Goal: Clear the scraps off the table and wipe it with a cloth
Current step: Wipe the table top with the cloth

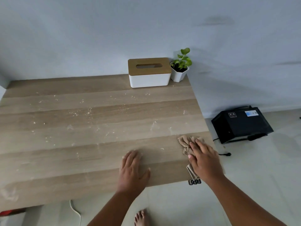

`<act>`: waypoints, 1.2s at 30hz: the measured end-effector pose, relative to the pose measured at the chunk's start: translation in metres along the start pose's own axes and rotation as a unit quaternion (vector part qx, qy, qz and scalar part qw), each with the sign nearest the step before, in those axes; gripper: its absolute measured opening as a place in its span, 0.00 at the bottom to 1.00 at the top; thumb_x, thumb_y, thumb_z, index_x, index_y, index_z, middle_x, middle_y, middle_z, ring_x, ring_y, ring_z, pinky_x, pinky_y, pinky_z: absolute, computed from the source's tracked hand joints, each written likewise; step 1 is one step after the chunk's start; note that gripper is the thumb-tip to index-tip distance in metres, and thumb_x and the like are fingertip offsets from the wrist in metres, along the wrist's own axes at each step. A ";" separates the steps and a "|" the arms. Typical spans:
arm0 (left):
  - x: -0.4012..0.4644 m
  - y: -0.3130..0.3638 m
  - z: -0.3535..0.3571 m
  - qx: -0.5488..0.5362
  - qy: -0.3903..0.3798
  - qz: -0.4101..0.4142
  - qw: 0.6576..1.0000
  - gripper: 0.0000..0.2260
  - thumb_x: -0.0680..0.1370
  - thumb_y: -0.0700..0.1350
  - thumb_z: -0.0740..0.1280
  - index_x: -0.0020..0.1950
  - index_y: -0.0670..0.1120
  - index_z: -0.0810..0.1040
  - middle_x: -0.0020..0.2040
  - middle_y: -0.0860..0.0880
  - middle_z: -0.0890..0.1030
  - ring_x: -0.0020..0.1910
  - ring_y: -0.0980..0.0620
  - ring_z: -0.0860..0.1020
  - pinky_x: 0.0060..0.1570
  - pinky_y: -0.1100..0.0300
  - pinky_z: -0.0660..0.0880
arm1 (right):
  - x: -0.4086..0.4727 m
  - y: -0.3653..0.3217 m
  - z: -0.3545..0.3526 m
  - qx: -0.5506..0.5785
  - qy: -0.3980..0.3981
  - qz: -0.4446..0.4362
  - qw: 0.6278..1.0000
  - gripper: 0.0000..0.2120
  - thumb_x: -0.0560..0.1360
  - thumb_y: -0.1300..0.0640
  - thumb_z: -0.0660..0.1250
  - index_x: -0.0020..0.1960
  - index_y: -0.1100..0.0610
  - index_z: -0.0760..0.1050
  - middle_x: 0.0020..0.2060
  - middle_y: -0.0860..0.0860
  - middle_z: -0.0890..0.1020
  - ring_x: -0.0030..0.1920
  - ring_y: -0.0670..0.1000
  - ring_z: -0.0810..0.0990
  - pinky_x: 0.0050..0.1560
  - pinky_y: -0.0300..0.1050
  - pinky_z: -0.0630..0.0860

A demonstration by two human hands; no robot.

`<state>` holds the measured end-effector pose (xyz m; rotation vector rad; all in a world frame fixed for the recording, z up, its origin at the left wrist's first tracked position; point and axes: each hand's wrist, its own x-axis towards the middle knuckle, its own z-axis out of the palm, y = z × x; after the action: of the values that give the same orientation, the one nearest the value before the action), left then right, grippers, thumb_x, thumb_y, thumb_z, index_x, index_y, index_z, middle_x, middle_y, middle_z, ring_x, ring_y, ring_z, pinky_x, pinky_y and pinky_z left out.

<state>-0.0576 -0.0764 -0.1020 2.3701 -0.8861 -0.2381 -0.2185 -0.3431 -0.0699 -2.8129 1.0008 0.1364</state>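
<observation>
A: What was the biggest thing in view?

B: The counter [97, 128], pale wood, filling the left and middle. Crumbs [81, 112] lay scattered from about nine o'clock up to twelve, thickest toward the centre, so the clearing was far from done.

A: And past its edge?

B: On the floor at three o'clock sat a black box [241, 123] with a trailing cord. At the counter's twelve o'clock edge stood a tissue box [149, 74], with a potted plant [180, 67] touching it on the right.

A: Where was the cloth?

B: At the counter's four o'clock corner. The cloth [187, 142] was bunched, beige, one end hanging over the near edge. The right hand [204, 160] lay flat on it, fingers [194, 146] spread and pressing down rather than gripping.

A: The other hand?

B: The left hand [132, 170] rested palm-down on bare wood at six o'clock, fingers loose and wide, holding nothing.

A: Which step, then?

B: Wiping just starting, I'd judge. The next move likely called for sweeping the cloth toward ten o'clock through the crumbs, gathering rather than scattering them.
</observation>
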 end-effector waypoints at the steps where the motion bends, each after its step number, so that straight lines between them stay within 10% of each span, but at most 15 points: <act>1: 0.004 0.002 0.005 0.019 -0.001 -0.003 1.000 0.32 0.75 0.63 0.65 0.72 0.44 0.76 0.76 0.46 0.72 0.78 0.43 0.64 0.77 0.41 0.63 | 0.000 0.001 0.004 -0.003 0.012 -0.003 1.000 0.25 0.78 0.45 0.62 0.73 0.50 0.76 0.75 0.53 0.73 0.72 0.60 0.73 0.65 0.60 0.72; 5: 0.017 0.013 0.022 0.098 -0.002 -0.009 0.995 0.34 0.75 0.66 0.64 0.74 0.47 0.73 0.79 0.45 0.67 0.81 0.43 0.59 0.81 0.46 0.48 | 0.002 0.007 0.023 0.013 0.058 -0.033 0.998 0.26 0.77 0.46 0.61 0.71 0.55 0.77 0.74 0.58 0.73 0.73 0.64 0.71 0.72 0.66 0.67; 14: 0.020 0.016 0.033 0.186 -0.005 -0.028 0.982 0.34 0.75 0.68 0.62 0.75 0.49 0.71 0.80 0.47 0.65 0.82 0.45 0.57 0.80 0.42 0.52 | 0.009 0.018 0.041 0.011 0.053 -0.090 0.994 0.33 0.81 0.37 0.57 0.83 0.45 0.56 0.83 0.54 0.58 0.83 0.63 0.51 0.79 0.69 0.54; 22: 0.022 0.013 0.039 0.199 0.005 -0.021 0.980 0.35 0.74 0.67 0.61 0.76 0.48 0.71 0.80 0.46 0.65 0.82 0.45 0.56 0.79 0.39 0.54 | 0.034 0.020 0.041 0.011 0.046 -0.076 0.996 0.29 0.85 0.46 0.49 0.82 0.57 0.60 0.83 0.59 0.57 0.83 0.63 0.50 0.81 0.65 0.54; 30: 0.023 0.011 0.041 0.195 0.014 -0.016 0.981 0.36 0.73 0.68 0.63 0.76 0.47 0.72 0.80 0.46 0.65 0.82 0.45 0.57 0.78 0.37 0.56 | 0.134 0.015 0.019 -0.011 0.016 -0.008 1.000 0.31 0.81 0.47 0.44 0.84 0.47 0.49 0.83 0.60 0.53 0.83 0.64 0.48 0.82 0.65 0.49; 36: 0.024 0.012 0.038 0.199 -0.003 -0.026 0.980 0.37 0.74 0.68 0.63 0.77 0.49 0.70 0.81 0.47 0.64 0.83 0.46 0.55 0.79 0.38 0.54 | 0.178 -0.003 0.012 -0.003 0.035 0.004 0.999 0.30 0.81 0.40 0.47 0.81 0.45 0.62 0.82 0.59 0.60 0.82 0.65 0.53 0.81 0.64 0.51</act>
<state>-0.0594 -0.1171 -0.1249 2.7640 -0.9468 -0.0938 -0.0796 -0.4494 -0.1058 -2.8368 1.0292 0.0419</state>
